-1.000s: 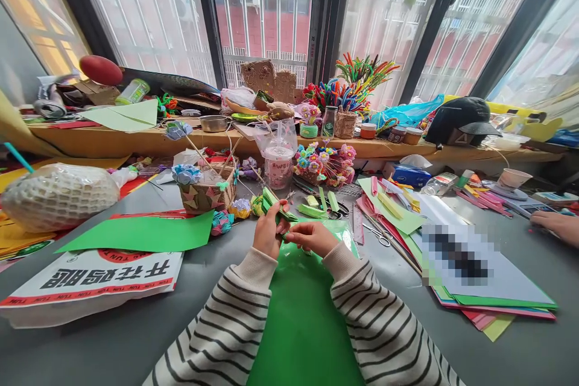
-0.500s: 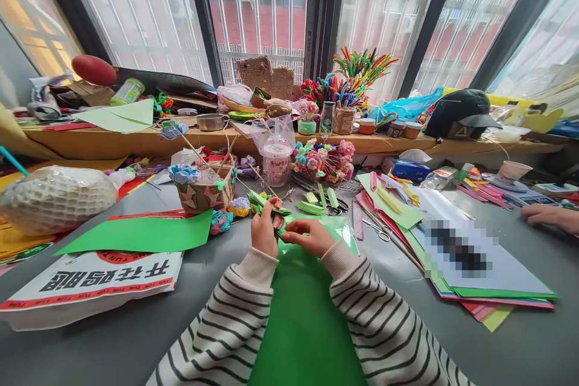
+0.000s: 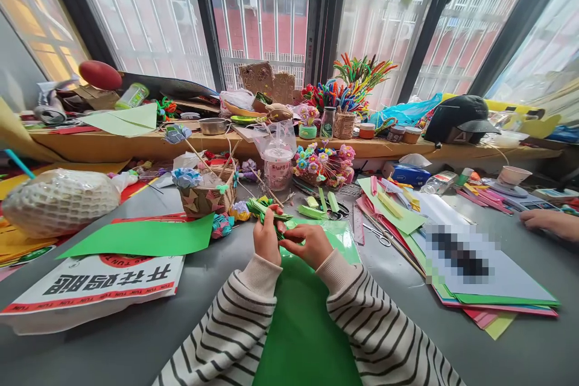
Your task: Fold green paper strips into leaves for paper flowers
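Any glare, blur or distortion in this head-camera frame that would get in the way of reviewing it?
Head view: daylight from the windows is bright but not blown out; wide-angle bending at the edges; a pixelated patch covers the paper stack; both hands and the green folded paper are sharp.

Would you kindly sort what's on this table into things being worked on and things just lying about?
In hand: folded green paper piece, held by left hand and right hand; green sheet beneath.
Lying about: scissors, netted bundle, black cap, basket.
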